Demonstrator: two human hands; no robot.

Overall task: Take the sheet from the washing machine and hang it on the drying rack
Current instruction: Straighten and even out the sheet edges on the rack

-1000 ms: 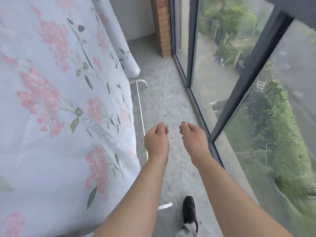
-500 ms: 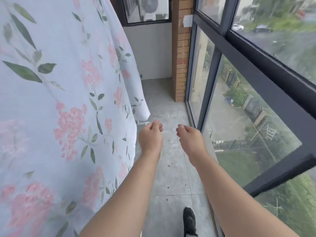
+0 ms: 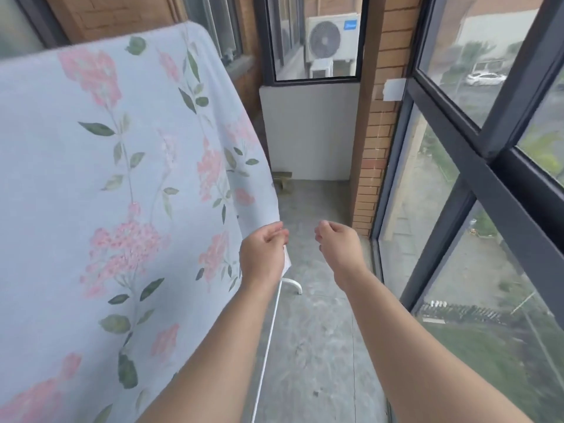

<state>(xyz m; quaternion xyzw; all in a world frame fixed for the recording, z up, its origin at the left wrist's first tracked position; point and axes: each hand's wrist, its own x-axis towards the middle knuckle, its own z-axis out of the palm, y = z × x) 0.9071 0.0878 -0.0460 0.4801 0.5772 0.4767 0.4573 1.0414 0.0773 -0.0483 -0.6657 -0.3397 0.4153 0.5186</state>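
Note:
A pale blue sheet (image 3: 122,184) with pink flowers and green leaves hangs draped over the drying rack, filling the left half of the view. Only the rack's white lower bar (image 3: 268,346) and curved foot (image 3: 294,283) show below the sheet's right edge. My left hand (image 3: 264,254) is raised in front of that right edge, fingers curled, with no fabric visible between them. My right hand (image 3: 338,248) hovers level with it over the floor, fingers also curled and holding nothing. The washing machine is out of view.
A grey concrete balcony floor (image 3: 314,346) runs ahead to a white low wall (image 3: 308,132) and a brick pillar (image 3: 372,141). Dark-framed glazing (image 3: 470,166) lines the right side. An air-conditioner unit (image 3: 332,38) sits beyond the far window. A small wooden object (image 3: 282,180) lies by the wall.
The view has tilted up from the floor toward the far wall and window. Both hands keep the same raised, curled pose; my left hand now overlaps the sheet's right edge.

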